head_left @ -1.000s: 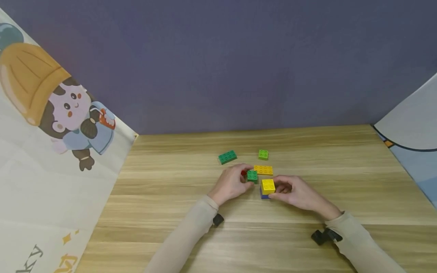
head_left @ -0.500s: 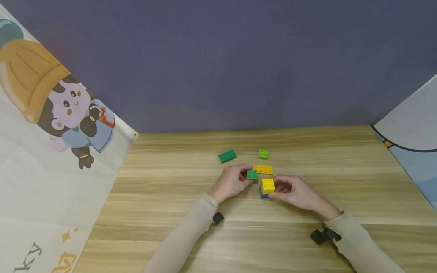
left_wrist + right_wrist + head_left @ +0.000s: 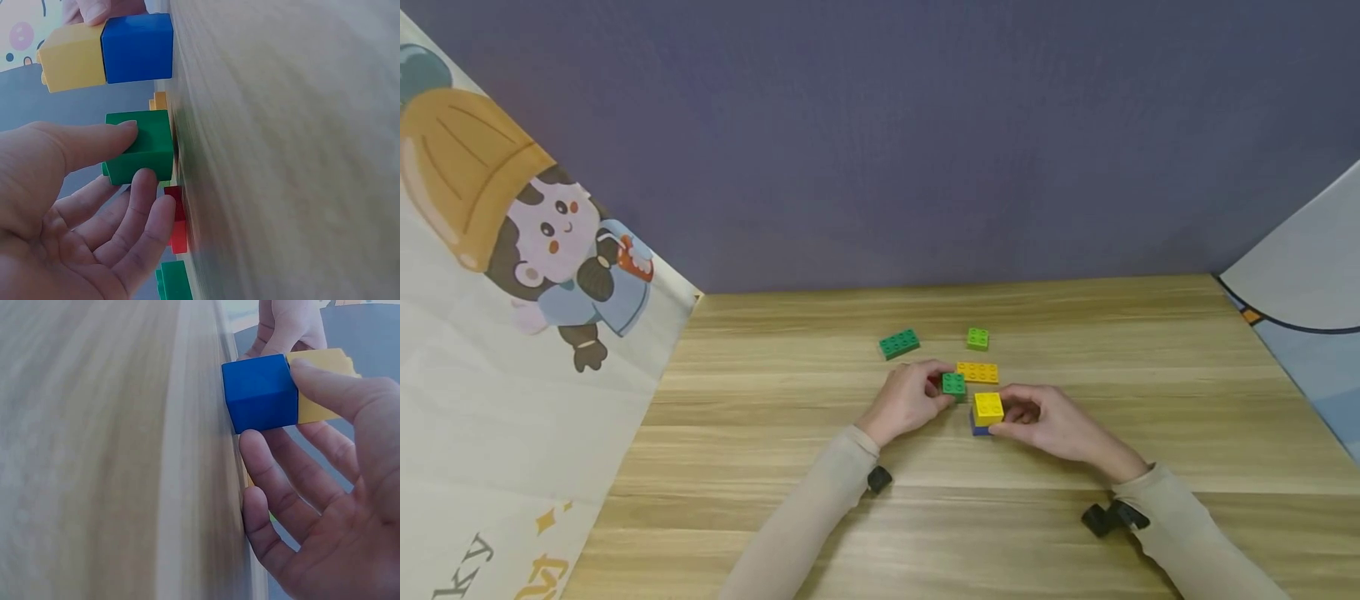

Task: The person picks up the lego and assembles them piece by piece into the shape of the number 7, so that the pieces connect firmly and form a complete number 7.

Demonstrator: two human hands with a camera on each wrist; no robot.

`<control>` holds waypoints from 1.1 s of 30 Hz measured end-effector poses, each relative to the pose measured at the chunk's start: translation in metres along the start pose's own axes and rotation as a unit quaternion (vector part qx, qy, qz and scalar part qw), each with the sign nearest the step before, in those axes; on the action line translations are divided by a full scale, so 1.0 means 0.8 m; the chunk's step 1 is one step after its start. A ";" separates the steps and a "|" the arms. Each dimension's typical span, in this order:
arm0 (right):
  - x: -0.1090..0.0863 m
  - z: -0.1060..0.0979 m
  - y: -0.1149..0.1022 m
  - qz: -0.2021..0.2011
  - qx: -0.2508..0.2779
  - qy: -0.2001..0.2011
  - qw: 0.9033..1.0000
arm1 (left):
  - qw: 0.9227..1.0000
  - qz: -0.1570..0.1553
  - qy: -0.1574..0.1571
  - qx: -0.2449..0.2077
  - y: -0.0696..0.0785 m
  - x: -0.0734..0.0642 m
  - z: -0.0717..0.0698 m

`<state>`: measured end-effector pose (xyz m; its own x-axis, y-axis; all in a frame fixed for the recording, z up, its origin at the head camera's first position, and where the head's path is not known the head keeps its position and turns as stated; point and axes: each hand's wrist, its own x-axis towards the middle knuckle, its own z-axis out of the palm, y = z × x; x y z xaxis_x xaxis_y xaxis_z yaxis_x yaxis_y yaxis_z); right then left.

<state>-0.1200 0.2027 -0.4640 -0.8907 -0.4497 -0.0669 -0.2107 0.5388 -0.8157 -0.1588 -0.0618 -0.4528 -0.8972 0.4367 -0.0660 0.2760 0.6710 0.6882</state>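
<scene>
The left hand [image 3: 904,403] pinches a small green block [image 3: 953,384] on the bench [image 3: 970,533], near a flat orange-yellow brick [image 3: 977,372]. The right hand [image 3: 1054,423] grips a yellow block [image 3: 988,407] stacked on a blue block [image 3: 980,430] — both just beside the green one. A red block [image 3: 179,228] lies near the left fingers.

Grip [image 3: 87,234] pinching green block [image 3: 154,144], red brick [image 3: 179,234] near

Smooth plastic bricks [image 3: 988,408], wood-grained tabletop [image 3: 955,525]
</scene>
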 end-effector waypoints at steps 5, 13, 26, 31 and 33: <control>0.003 -0.002 0.002 0.001 -0.003 -0.002 1.000 | 1.000 0.000 0.005 -0.001 -0.001 0.002 0.000; 0.009 -0.004 0.006 -0.001 -0.006 -0.005 1.000 | 1.000 0.001 0.013 -0.002 -0.001 0.001 -0.003; 0.016 -0.008 0.013 -0.007 -0.004 -0.011 1.000 | 1.000 0.000 0.021 -0.011 0.006 -0.003 -0.016; 0.020 -0.010 0.016 -0.012 -0.002 -0.011 1.000 | 0.999 0.001 0.026 -0.019 0.012 -0.005 -0.021; 0.021 -0.011 0.017 -0.012 -0.002 -0.012 1.000 | 0.999 0.002 0.029 -0.021 0.013 -0.006 -0.022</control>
<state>-0.1413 0.2082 -0.4711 -0.8758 -0.4787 -0.0609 -0.2335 0.5308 -0.8147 -0.1581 -0.0675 -0.4323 -0.9148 0.4032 -0.0216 0.2662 0.6425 0.7186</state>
